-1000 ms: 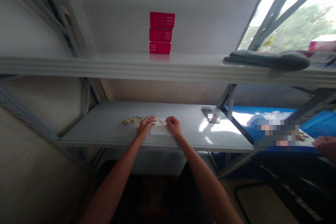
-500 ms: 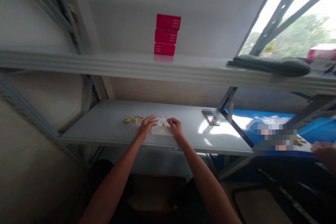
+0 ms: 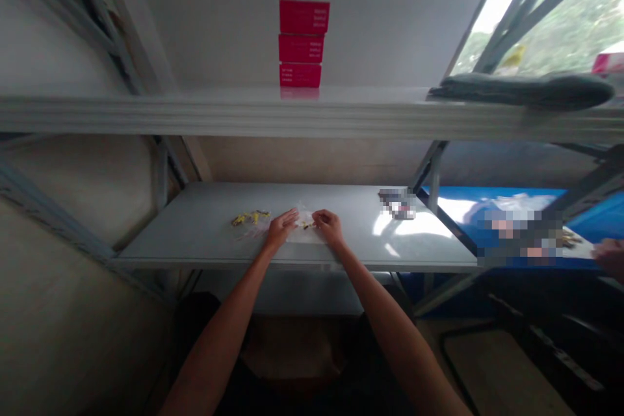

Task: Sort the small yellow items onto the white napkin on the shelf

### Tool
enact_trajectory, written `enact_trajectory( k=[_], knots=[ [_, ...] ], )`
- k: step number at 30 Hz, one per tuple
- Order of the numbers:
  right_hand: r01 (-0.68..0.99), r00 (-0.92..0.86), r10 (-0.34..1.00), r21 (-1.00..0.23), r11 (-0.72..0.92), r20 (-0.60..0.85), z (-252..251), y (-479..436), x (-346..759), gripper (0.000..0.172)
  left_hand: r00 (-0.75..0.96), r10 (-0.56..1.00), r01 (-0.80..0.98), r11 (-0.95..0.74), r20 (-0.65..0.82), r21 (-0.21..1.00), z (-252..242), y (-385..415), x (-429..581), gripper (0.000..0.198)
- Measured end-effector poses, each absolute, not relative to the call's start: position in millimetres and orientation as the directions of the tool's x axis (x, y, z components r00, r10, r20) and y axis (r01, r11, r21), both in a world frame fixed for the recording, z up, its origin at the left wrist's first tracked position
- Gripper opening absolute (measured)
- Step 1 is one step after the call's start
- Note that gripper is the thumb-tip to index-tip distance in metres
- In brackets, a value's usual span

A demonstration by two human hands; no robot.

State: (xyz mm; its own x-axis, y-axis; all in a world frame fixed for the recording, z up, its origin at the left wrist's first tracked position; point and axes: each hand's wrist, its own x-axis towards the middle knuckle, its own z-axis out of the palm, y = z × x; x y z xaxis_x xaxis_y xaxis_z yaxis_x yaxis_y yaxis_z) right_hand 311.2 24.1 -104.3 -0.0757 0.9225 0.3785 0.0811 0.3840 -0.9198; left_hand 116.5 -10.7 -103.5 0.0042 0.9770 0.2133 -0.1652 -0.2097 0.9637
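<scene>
My left hand lies on the grey table, its fingers stretched out over the left side of a small clear plastic bag. Small yellow and dark pieces show at the bag, between my two hands. On its right side, my right hand has its fingertips pinched together; what they hold is too small to tell. A whitish sheet is under my hands, nearer to me. Left of my left hand is a loose heap of small yellow and dark pieces, with thin clear plastic beside it.
Three pink-red boxes stand stacked on the shelf above. A dark grey bundle lies on that shelf at right. A blurred-out object is on the table's right side. Another person's hand shows at the far right, by a blue surface.
The view has tipped downward a little, so the shelf and boxes sit higher. My hands remain over the bag; my right fingers have shifted slightly along its edge.
</scene>
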Motion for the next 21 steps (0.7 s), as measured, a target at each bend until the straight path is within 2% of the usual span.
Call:
enact_trajectory(
  k=[4, 6, 10, 12, 15, 18, 21],
  knots=[
    [0.041, -0.025, 0.927, -0.926, 0.374, 0.374, -104, 24, 310, 0.03, -0.034, 0.968, -0.077, -0.252, 0.25, 0.965, -106, -9, 116, 0.048],
    [0.033, 0.04, 0.929, -0.929, 0.368, 0.369, -104, 24, 311, 0.03, -0.071, 0.956, 0.024, -0.285, 0.286, 0.958, -106, -10, 115, 0.04],
    [0.141, 0.384, 0.86, -0.941, 0.306, 0.337, -102, 21, 318, 0.032, -0.089, 0.933, 0.32, -0.305, 0.349, 0.897, -105, -13, 116, 0.034],
    [0.202, 0.564, 0.764, -0.949, 0.241, 0.314, -100, 19, 323, 0.035, -0.085, 0.932, 0.463, -0.276, 0.352, 0.842, -102, -16, 118, 0.039],
    [0.233, 0.698, 0.654, -0.956, 0.176, 0.291, -97, 16, 327, 0.029, -0.117, 0.922, 0.611, -0.226, 0.368, 0.759, -94, -21, 121, 0.04],
    [0.273, 0.718, 0.626, -0.95, 0.15, 0.305, -94, 13, 326, 0.015, -0.153, 0.88, 0.728, -0.208, 0.45, 0.654, -84, -30, 119, 0.038],
    [0.294, 0.696, 0.638, -0.942, 0.163, 0.328, -92, 12, 323, 0.011, -0.08, 0.816, 0.872, -0.221, 0.573, 0.436, -79, -44, 102, 0.037]
  ],
)
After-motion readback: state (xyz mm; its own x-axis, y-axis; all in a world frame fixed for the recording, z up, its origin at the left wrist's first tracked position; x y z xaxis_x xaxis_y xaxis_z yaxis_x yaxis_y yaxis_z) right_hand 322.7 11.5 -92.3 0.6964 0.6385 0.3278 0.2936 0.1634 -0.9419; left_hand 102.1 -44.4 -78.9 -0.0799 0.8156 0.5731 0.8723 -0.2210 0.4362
